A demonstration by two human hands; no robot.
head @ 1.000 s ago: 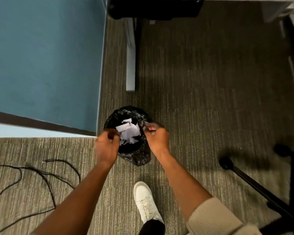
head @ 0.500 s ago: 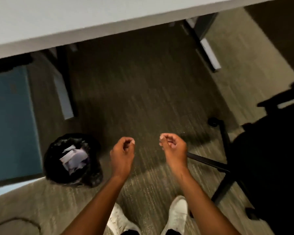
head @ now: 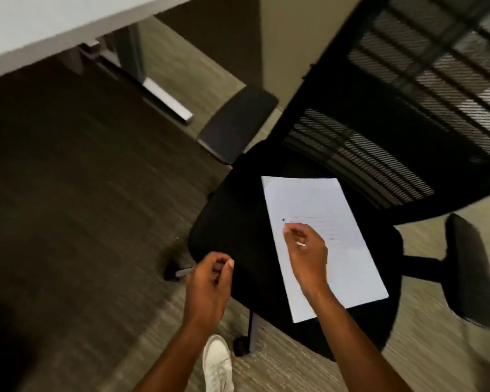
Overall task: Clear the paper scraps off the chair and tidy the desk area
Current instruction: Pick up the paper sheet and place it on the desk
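Gone from my view is the lined bin with its scraps; since half a second ago the head has swung right, and both hands, which hung over bare carpet, now hang over the office chair (head: 238, 241). One white sheet of paper (head: 337, 222) lies flat on the black seat, its long side running away from me toward the mesh backrest (head: 422, 89); faint print shows near its middle, too small for me to read. I see no loose scraps on the seat. My right hand (head: 307, 256) hovers over the sheet's left half, fingers curled with a small pale sliver between them that I cannot identify; whether it touches the paper I cannot tell. My left hand (head: 210, 281) sits just off the seat's left edge, apart from the sheet, fingers loosely curled and holding nothing I can see. I judge the step in hand to be clearing the seat, and the next move calls for pinching the sheet by its near left edge and lifting it without creasing it. Beyond the seat stand two armrests (head: 235, 124), a desk leg (head: 164, 100) under the pale desk edge (head: 54, 32), brown carpet (head: 68, 193), and a white shoe (head: 217, 366) below.
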